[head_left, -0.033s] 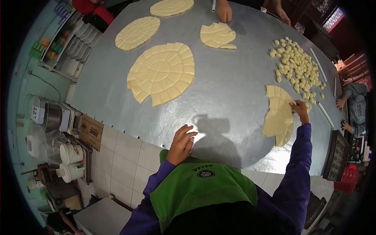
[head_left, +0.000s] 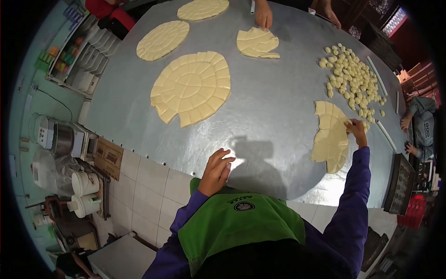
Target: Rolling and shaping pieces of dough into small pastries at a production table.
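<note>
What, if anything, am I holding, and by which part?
Your right hand is at the right edge of the rightmost dough sheet; whether it grips it can't be told. Your left hand appears empty.

Worn on the head, the fisheye view looked down from just above the green apron (head_left: 265, 218), facing forward across the nearby metal desk (head_left: 274, 93).

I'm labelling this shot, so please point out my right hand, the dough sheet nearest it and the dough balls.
Right hand (head_left: 357, 133), head view: middle of the hand.
Dough sheet (head_left: 331, 138), head view: middle of its surface.
Dough balls (head_left: 352, 80), head view: middle of the pile.
</note>
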Available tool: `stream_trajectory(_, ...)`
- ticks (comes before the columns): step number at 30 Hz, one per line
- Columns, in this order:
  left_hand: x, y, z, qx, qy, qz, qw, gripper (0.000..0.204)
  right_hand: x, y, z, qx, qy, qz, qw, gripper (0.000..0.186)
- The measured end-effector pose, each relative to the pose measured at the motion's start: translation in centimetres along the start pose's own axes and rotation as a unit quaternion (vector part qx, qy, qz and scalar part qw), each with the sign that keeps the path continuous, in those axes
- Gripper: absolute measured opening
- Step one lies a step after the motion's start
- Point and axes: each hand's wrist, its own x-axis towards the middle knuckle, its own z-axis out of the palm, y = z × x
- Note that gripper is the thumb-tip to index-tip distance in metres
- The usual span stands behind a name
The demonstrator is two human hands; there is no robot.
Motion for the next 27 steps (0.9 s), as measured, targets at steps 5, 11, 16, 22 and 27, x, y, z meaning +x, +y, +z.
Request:
stream_trajectory(5,-0.1,0.3,-0.1,-0.005,-0.017,0.020,1.000,0.018,-3.1,2.3,-2.3,0.126,0.187,0.039,0.973,0.027)
stream_trajectory(11,0.6,0.0,0.2,-0.025,-0.033,0.017,0.999,0.018,-10.6,9.5,-6.4,0.131,0.481,0.020,0.866,0.031)
stream_trajectory(16,2.9,2.1,1.8,-0.086,-0.126,0.007,0.988,0.034,-19.1,-2.1,8.1,0.378,0.051,-0.043,0.924,0.043)
stream_trajectory(22,4.8,5.1,4.4,-0.077,-0.248,0.126,0.958,0.087,-25.3,-15.8,24.8,0.413,-0.215,-0.069,0.882,0.038)
stream_trajectory(27,4.0,3.8,4.9,-0.146,-0.401,0.019,0.904,0.066,-26.8,-15.4,25.7,0.170,-0.161,-0.052,0.971,0.030)
